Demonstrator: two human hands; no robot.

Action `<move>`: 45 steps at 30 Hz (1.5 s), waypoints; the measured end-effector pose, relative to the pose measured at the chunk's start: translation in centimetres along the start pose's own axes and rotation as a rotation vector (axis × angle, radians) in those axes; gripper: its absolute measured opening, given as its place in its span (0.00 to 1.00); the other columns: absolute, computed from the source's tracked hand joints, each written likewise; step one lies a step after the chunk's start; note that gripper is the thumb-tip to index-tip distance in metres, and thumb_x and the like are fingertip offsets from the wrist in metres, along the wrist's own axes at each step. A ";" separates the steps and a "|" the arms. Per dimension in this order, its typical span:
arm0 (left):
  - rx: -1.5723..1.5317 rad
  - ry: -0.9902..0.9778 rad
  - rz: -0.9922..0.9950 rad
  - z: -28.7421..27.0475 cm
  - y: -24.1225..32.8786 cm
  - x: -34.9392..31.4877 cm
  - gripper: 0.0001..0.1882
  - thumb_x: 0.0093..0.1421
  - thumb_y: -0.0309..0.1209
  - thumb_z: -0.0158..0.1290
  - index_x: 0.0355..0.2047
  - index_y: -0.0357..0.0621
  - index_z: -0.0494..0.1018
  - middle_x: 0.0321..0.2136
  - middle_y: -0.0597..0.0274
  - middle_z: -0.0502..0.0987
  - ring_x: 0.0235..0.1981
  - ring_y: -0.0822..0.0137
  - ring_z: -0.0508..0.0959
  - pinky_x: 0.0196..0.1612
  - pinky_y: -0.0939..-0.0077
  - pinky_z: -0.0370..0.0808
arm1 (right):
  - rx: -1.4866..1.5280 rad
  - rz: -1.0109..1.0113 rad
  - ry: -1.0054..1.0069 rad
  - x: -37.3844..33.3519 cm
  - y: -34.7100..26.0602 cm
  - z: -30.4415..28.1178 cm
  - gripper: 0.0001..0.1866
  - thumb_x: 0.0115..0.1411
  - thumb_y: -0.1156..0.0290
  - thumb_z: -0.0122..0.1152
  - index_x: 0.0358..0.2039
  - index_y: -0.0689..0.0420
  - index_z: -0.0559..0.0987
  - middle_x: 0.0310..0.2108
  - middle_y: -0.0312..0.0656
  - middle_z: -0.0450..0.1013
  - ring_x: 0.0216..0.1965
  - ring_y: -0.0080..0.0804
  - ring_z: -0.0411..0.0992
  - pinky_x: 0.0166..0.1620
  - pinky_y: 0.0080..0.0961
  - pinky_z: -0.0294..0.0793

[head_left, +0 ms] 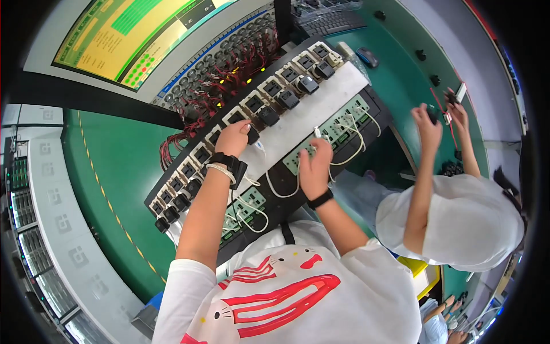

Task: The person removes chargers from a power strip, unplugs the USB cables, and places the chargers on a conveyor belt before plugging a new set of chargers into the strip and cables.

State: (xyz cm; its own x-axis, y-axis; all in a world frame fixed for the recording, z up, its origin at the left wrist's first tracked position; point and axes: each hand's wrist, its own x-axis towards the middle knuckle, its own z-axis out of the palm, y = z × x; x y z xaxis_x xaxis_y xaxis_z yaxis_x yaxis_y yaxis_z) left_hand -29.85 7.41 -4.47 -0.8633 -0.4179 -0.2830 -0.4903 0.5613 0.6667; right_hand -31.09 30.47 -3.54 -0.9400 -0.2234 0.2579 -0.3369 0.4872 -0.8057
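Note:
My left hand (234, 139) is closed on a black power adapter (252, 135) at the row of sockets (253, 104). A white USB plug (259, 145) sits in the adapter's near side, and its cable (281, 195) loops down toward my other hand. My right hand (316, 167) has its fingers bent over the green circuit board (342, 129). A white USB plug (317, 132) stands right at its fingertips, and the fingers seem closed on it. More black adapters (288, 99) sit along the sockets on both sides of my left hand.
Beyond the sockets stand a panel with red wires (243, 69) and a lit screen (129, 34). A keyboard (332, 23) and mouse (367, 57) lie at the far right. Close on my right, a co-worker (452, 223) handles small parts. Another green board (246, 207) with white cables lies near my left forearm.

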 end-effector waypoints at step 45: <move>0.049 -0.035 0.117 2.4 4.7 3.7 0.19 0.52 0.34 0.56 0.45 0.44 0.74 0.36 0.46 0.77 0.38 0.52 0.77 0.43 0.68 0.72 | 0.235 0.513 -0.167 4.0 0.9 9.4 0.18 0.63 0.64 0.43 0.22 0.64 0.70 0.22 0.54 0.70 0.26 0.55 0.68 0.31 0.42 0.65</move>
State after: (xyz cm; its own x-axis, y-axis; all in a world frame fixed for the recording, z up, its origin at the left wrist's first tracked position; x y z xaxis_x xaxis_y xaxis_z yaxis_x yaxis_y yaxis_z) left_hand -35.68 10.21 -3.98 -0.9183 -0.3227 -0.2294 -0.3902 0.6396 0.6623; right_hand -34.67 22.05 -8.25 -0.9519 -0.1479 -0.2683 0.1976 0.3726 -0.9067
